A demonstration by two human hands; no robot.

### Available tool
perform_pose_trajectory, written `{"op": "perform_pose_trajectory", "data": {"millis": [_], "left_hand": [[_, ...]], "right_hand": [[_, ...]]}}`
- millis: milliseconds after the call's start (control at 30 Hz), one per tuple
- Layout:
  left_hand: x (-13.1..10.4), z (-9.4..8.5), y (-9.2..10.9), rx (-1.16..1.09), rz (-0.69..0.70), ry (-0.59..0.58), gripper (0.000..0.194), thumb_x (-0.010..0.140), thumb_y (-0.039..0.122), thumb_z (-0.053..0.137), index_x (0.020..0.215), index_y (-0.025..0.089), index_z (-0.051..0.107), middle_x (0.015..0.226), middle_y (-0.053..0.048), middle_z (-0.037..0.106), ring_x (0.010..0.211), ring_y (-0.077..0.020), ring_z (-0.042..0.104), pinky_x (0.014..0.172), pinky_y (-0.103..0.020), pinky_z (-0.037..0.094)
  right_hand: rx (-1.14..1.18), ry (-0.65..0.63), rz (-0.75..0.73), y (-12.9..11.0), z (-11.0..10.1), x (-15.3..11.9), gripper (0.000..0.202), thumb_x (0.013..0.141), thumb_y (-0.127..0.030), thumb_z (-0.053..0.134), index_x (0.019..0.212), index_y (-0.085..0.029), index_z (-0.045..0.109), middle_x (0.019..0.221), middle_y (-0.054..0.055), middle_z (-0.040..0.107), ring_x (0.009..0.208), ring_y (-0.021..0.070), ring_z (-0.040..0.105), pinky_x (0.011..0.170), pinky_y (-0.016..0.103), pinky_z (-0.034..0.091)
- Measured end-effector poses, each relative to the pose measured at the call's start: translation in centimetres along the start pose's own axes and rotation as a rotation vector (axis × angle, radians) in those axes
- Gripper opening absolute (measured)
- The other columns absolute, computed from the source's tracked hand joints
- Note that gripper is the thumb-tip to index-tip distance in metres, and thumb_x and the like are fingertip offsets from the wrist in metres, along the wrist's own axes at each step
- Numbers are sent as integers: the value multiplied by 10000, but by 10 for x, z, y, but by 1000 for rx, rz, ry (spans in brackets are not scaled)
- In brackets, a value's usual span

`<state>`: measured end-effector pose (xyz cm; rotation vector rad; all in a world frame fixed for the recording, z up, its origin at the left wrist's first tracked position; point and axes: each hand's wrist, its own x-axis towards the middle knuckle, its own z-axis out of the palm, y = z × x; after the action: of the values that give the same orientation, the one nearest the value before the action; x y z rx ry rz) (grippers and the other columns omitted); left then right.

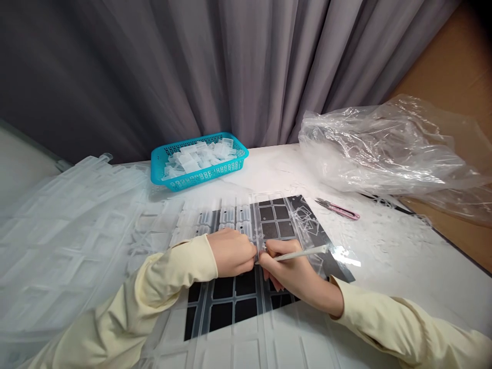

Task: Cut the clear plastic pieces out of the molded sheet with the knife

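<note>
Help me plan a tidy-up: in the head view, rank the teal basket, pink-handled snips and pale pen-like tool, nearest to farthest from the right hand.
1. Pale pen-like tool: held in the right hand.
2. Pink-handled snips: beyond the hand, to its right.
3. Teal basket: farther back, to the left.

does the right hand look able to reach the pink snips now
Probably yes: nothing appears to cover the pink snips lying beyond the right hand, though it holds a white pen-like tool that may need setting down.
</note>
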<state>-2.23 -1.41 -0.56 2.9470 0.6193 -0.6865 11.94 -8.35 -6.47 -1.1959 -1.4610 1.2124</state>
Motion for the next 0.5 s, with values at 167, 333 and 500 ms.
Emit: {"op": "perform_pose_trajectory", "data": {"millis": [167,333,500], "left_hand": [[1,-1,1,1,4,-1,192,818,209,447,729,166,611,640,-50,646,526,-194,578,437,-266,308],[-1,0,0,20,16,16,188,813,203,447,700,164,592,609,-45,623,517,-195,574,417,-270,254],[-8,-1,-4,-4,35,116,216,838,224,414,679,163,547,583,-27,593,484,-169,550,424,-271,247]], "right_hand": [[0,-24,-52,3,0,1,315,698,-68,432,460,-195,270,374,-76,376,288,41,363,298,159,218],[3,-27,-59,4,0,0,314,692,-61,432,462,-193,263,373,-79,370,280,33,345,284,150,194],[40,-35,-22,5,1,1,309,689,-60,431,476,-197,254,385,-81,375,276,32,334,274,149,181]]}}
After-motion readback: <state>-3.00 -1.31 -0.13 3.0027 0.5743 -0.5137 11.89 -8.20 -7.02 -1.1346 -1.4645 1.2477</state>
